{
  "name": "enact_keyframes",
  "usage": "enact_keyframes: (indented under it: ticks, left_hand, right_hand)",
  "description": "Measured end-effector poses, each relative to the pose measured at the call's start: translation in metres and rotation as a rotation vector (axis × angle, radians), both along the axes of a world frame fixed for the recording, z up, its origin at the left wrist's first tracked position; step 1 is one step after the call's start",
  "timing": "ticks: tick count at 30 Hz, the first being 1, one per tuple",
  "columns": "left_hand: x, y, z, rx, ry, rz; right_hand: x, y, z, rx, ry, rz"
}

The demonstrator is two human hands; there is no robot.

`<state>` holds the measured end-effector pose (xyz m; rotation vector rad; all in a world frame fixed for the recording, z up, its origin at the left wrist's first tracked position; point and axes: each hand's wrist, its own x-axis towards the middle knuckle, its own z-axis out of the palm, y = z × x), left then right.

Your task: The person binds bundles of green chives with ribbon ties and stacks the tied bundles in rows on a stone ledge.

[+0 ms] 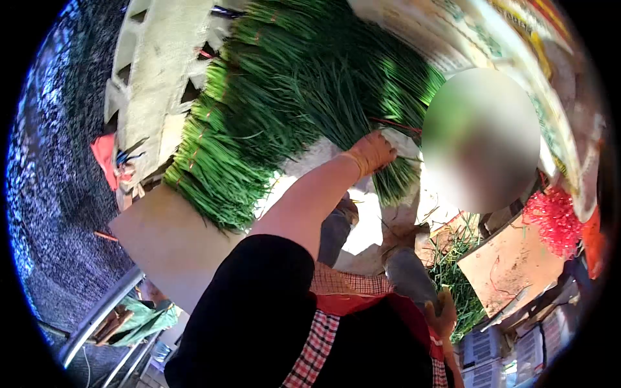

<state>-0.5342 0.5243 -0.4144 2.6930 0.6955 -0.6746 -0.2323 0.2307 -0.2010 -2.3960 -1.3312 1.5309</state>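
My left hand (pixel 374 154) is closed around a bunch of long green chives (pixel 396 182), with the pale cut ends pointing down toward my knees. The dark leaves of this bunch lie over the big pile of chives (pixel 278 84) behind it. A thin red tie (pixel 394 123) shows just above that hand. My right hand (pixel 442 315) is low beside my right leg, its fingers partly apart and nothing visible in them. Loose chives (pixel 462 278) lie close to it on the ground.
Tied bundles of chives (pixel 213 168) are stacked at the left. A flat board (pixel 174 239) lies nearer me. On the right are another board (pixel 511 265), a clump of red ties (pixel 554 220) and white sacking (pixel 550 84). A blurred oval hides part of the right side.
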Motion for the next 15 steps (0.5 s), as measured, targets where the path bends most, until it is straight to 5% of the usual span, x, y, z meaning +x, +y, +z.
enact_keyframes:
  ticks: [2,4,7,11,15]
  left_hand:
    - [0.018,0.013,-0.024,-0.017,0.100,-0.076]
    - [0.035,0.010,-0.062,0.048,0.121,-0.043]
    - [0.050,0.020,-0.094,-0.028,0.139,0.033]
    - [0.061,0.037,-0.049,-0.021,0.079,0.107]
    - [0.065,0.025,-0.065,0.007,0.105,0.181]
  right_hand:
    - [0.017,-0.020,-0.004,0.005,-0.016,0.024]
    - [0.031,-0.038,-0.007,0.001,0.056,-0.206]
    - [0.051,-0.056,-0.012,0.019,-0.003,-0.135]
    - [0.057,-0.065,-0.023,0.015,-0.003,-0.230]
    - [0.045,-0.021,-0.002,-0.100,0.092,-0.388]
